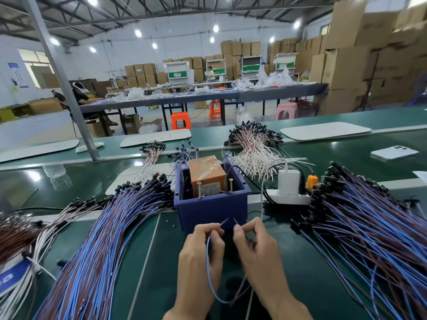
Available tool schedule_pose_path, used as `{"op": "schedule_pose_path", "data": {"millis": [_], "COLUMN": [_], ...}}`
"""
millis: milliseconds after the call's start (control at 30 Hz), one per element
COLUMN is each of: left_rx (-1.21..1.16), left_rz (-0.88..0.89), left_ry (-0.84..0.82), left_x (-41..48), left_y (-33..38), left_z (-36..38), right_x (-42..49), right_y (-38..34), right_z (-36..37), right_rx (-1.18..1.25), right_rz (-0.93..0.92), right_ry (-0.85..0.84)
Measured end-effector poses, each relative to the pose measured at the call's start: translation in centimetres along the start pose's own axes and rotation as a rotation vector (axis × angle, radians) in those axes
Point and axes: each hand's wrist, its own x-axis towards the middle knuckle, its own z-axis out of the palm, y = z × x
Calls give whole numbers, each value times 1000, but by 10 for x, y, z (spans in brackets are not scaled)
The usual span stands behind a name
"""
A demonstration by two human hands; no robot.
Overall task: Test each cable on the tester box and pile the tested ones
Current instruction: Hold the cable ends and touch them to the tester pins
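A blue plastic tester box point(211, 210) stands in the middle of the green bench, with an orange taped block point(206, 173) and two upright brass screws inside. Just in front of it, my left hand point(199, 257) pinches the blue wire end of one cable point(211, 282), and my right hand point(256, 248) pinches its brown wire end. Both bare tips point up toward the box's front wall, a little below the screws. The cable hangs in a loop below my wrists. Large piles of blue-and-brown cables lie to the left point(99, 239) and to the right point(369, 229).
A white power strip point(288, 197) with a charger and an orange plug sits right of the box. A bundle of white-and-pink cables point(251, 148) lies behind it. A phone point(394, 152) rests at far right. White-and-brown cables lie at far left point(20, 245).
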Motion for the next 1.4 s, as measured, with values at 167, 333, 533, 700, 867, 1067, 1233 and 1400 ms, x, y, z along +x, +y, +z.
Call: {"op": "schedule_pose_path", "data": {"millis": [167,333,533,700,867,1067,1233,1400], "left_rx": [-89,-150,-120,-212,-209,-166,-103,-84], "left_rz": [-85,-149,-196,-339,-384,-204,-88,-115], "left_ry": [30,125,260,366,434,240,95,134], "left_x": [1,6,17,27,34,20,16,20], "left_y": [-3,-4,-14,-24,-21,-11,-7,-8], "left_z": [-1,-3,-6,-1,0,7,7,6], "right_x": [0,1,4,12,14,13,13,16], "right_y": [3,3,-4,0,2,1,0,4], "right_z": [0,2,7,14,20,20,18,19], "right_rx": [-15,26,55,13,-43,-25,-12,-43], "right_rz": [5,63,37,-32,-112,-162,-140,-132], "right_ry": [67,126,159,204,229,190,185,224]}}
